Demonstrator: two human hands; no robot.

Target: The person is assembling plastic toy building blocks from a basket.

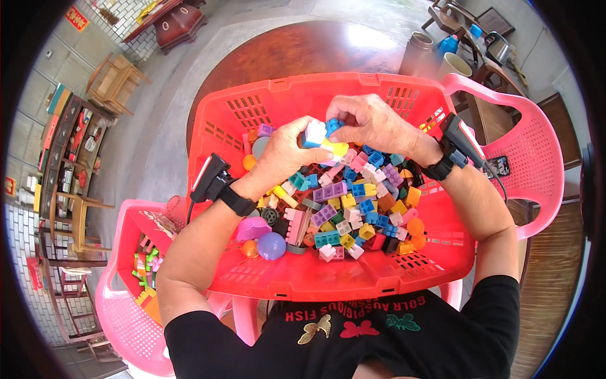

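Above the far half of a red plastic basket (297, 287), my two hands meet over a small cluster of toy building blocks. My left hand (287, 151) is closed round a white-and-blue block (313, 134) with a yellow block (336, 150) beside it. From the right, my right hand (372, 123) pinches a blue block (333, 126) against the cluster. Whether these blocks are fully joined I cannot tell. Below them lies a heap of mixed blocks (331, 192) in purple, pink, blue, yellow and white. A purple ball (271, 246) and orange balls (415, 227) lie among them.
A brown round table (278, 57) extends behind the basket. Pink plastic chairs stand at the right (536, 139) and lower left (120, 303); the left one bears a red container (136, 234) of more blocks. A metal canister (416, 54) and blue bottle (448, 44) are at the back right.
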